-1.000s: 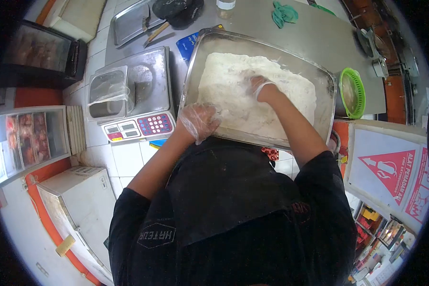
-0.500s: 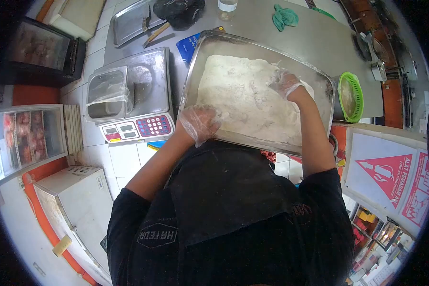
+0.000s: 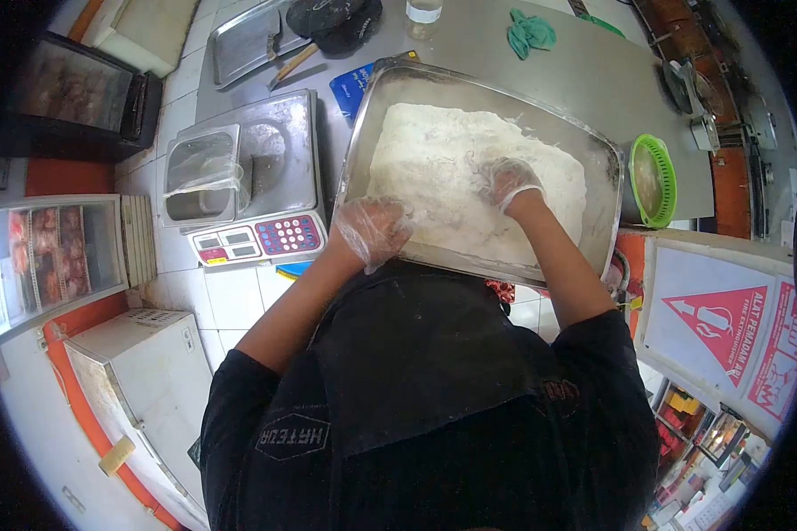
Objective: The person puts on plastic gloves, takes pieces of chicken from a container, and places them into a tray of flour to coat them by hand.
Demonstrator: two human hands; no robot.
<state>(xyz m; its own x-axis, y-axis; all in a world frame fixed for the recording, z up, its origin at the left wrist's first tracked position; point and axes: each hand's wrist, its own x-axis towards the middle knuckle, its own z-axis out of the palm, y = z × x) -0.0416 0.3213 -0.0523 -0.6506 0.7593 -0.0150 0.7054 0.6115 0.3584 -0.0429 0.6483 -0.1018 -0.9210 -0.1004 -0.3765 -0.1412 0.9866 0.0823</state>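
A large steel tray (image 3: 593,142) on the counter holds a wide bed of white flour (image 3: 434,168). My left hand (image 3: 372,228), in a clear plastic glove, grips the tray's near left rim. My right hand (image 3: 505,181), also gloved, presses down into the flour near the middle of the tray with its fingers spread; no object is visible in it.
A digital scale (image 3: 257,234) with a steel pan and a plastic-lined container (image 3: 199,173) stands left of the tray. A green strainer over a pot (image 3: 655,173) sits at the right. Behind lie a second tray (image 3: 243,40), a dark cap, a jar and a green cloth (image 3: 529,26).
My right hand swept from the middle of the flour to the far right corner, then came back toward the middle. My left hand stayed on the rim.
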